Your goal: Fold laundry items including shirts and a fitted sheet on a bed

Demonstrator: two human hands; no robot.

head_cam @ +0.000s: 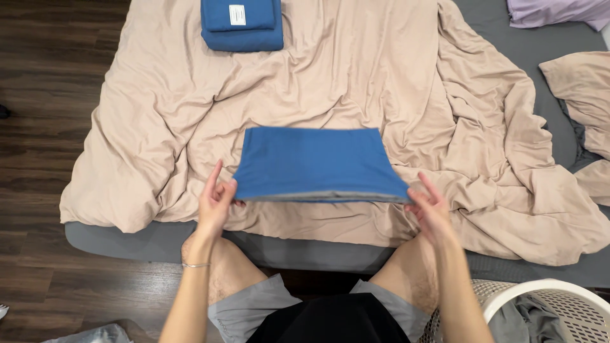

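Blue, soft and folded flat, the rectangular blue cloth (316, 163) lies on the rumpled beige cotton duvet (356, 82) near the edge of the bed closest to the person, its near edge showing several grey-looking layers stacked on one another. It looks light and limp, the sort of fabric that would sag in the middle and let its layers slide apart if lifted by one corner alone; the safest places to take hold appear to be the two near corners, pinching all layers together, or flat palms slid underneath from both short sides. The left hand (216, 203) is at the near left corner, fingers loosely extended and thumb touching the fabric edge, not clenched around it. The right hand (431, 208) meets the near right corner, fingers spread with the tips against the edge; whether any layer is actually pinched there I cannot tell. A thin bracelet sits on the left wrist. Farther up the duvet, well apart, lie two more folded blue cloths stacked together (241, 24), the top one bearing a small white label. The duvet covers a grey mattress (127, 238), a lilac garment (559, 11) lies at the far right corner, and a white perforated plastic laundry basket (546, 305) stands beside the person's right knee on the dark wooden floor (38, 127).
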